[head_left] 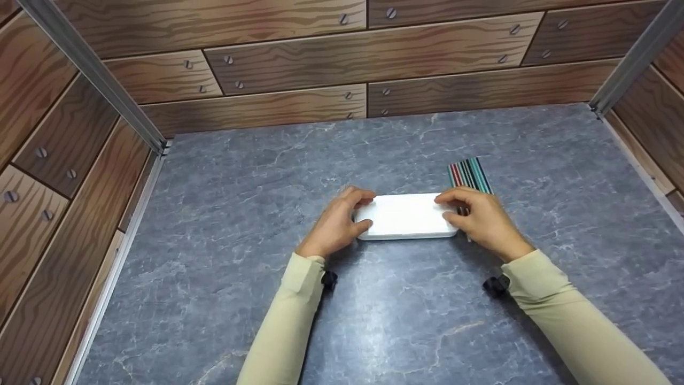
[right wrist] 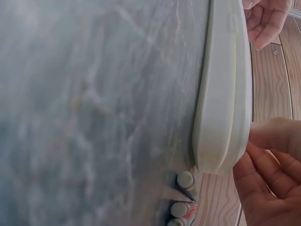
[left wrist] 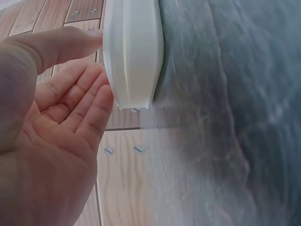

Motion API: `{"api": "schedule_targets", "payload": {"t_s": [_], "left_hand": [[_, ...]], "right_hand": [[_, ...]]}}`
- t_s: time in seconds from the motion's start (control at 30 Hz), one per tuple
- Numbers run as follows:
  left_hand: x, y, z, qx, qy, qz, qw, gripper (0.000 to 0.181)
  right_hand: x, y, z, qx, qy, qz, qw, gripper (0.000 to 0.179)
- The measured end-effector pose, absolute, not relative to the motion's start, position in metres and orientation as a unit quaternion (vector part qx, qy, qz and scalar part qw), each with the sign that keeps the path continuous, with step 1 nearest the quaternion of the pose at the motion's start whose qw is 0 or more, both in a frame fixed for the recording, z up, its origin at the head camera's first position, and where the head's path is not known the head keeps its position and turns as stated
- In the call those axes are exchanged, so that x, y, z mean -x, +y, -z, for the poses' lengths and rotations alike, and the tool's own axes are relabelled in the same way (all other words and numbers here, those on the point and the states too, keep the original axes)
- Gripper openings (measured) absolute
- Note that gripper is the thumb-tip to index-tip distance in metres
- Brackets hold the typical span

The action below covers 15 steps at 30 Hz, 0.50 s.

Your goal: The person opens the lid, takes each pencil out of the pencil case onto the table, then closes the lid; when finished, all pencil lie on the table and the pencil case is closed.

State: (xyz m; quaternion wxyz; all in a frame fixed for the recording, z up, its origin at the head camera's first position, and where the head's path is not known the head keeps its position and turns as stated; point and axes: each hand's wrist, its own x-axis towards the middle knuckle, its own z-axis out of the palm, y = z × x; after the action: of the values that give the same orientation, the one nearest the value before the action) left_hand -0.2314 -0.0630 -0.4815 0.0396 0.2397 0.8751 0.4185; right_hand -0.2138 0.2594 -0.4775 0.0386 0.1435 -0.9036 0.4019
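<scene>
A white oblong case (head_left: 407,216), its lid on, lies flat on the grey marbled table. My left hand (head_left: 336,222) grips its left end, the thumb at the near corner and the fingers at the far one. At the opposite end, my right hand (head_left: 485,218) holds the case in the same way, with thumb and fingertips on the lid's edge. A seam between lid and base runs along the side of the case (right wrist: 221,94) in the right wrist view. Slim striped sticks, perhaps pens (head_left: 469,175), lie side by side behind and partly under my right hand.
Wood-patterned panels (head_left: 288,64) wall the table (head_left: 240,187) at the back and both sides. Metal posts (head_left: 96,75) stand at the back corners. Rounded pale ends of the sticks (right wrist: 185,180) show close to the case's right end.
</scene>
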Motion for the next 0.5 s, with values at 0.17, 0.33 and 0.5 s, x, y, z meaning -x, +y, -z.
{"api": "schedule_targets", "payload": {"t_s": [0.17,0.33,0.5], "left_hand": [[0.231,-0.062,0.479,-0.249,0.880,-0.401,0.041,0.053],[0.228,-0.059,0.474,-0.271,0.887,-0.371,0.038,0.048],[0.210,-0.053,0.452,-0.319,0.867,-0.381,0.050,0.027]], "right_hand": [[0.214,0.259,0.476,-0.137,-0.906,-0.398,0.039,0.031],[0.213,0.260,0.469,-0.135,-0.905,-0.401,0.056,0.023],[0.203,0.249,0.449,-0.103,-0.872,-0.467,0.106,0.014]]}}
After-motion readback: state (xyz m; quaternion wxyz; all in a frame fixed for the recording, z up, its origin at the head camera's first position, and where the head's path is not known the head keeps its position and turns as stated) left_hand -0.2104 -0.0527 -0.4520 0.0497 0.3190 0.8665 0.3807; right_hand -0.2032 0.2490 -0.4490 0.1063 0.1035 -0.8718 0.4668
